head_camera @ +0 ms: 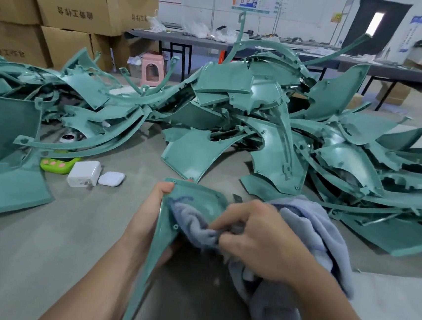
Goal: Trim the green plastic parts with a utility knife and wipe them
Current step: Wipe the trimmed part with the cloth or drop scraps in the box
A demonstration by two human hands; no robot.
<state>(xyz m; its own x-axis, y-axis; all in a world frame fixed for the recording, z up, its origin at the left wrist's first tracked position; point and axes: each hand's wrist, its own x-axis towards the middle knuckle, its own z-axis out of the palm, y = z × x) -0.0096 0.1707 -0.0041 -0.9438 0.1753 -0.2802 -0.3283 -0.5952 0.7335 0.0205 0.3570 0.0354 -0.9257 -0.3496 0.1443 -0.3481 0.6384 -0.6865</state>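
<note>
The green plastic part (155, 255) is at the bottom centre of the frame, held between both hands above the grey floor (40, 259). The left hand (145, 218) grips its left edge, with the thumb hooked over the rim near the top corner and fingertips showing under the panel lower down. The right hand (256, 239) has its fingers curled tight, pinching a bunched fold of blue-grey cloth (298, 227) against the hollow inner face of the part. The rest of the cloth drapes over that wrist and hangs toward the lower right.

The part is a matte teal panel. It is broad and rounded at the top, dished inward, and tapers to a narrow strip that runs off the bottom edge. A raised rim follows its outline, with small round screw bosses along it.

Farther out, left of centre, a white charger block (85, 173) lies on the floor. A small white rounded case (111, 178) is just beside it, and a bright green toy-like item (57, 164) is on its other side. Across the middle of the frame sprawls a pile of green parts (259, 128), curved panels and long strips tangled together.

Beyond the pile stand a pink stool (152, 70), stacked cardboard boxes (72, 4) at upper left, and a long grey table (368, 65) along the top.
</note>
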